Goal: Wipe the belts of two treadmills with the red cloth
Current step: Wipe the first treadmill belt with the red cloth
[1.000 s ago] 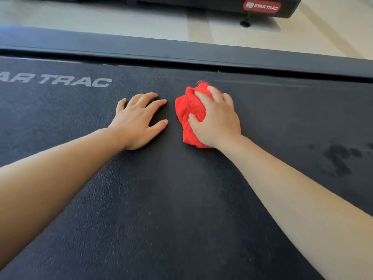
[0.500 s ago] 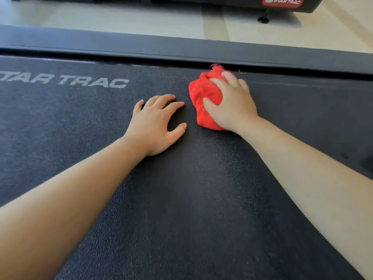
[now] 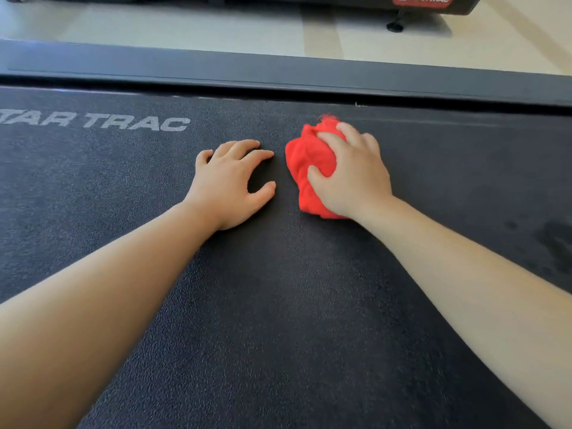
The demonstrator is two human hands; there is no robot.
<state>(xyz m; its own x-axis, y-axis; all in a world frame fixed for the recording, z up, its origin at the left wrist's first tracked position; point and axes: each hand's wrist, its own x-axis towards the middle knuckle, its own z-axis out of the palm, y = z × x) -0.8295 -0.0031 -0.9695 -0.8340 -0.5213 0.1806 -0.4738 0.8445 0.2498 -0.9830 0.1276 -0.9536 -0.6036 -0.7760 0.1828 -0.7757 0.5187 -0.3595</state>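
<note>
Red cloth (image 3: 305, 168), bunched into a wad, pressed flat on the treadmill belt (image 3: 278, 305) under the right hand (image 3: 353, 178); grip closed over it, fingers curled on top, thumb dug into the near-left folds. Just short of the belt's far edge and the side rail (image 3: 278, 72) beyond. Left hand (image 3: 230, 184) just beside, to the left, splayed bare on the belt, holding nothing. Probably mid-stroke; most unwiped belt apparently lying nearer the body and out to both sides. Darker patches (image 3: 554, 243) at far right, perhaps damp.

Pale floor (image 3: 185, 29) beyond — a small black foot (image 3: 394, 26) on it.
</note>
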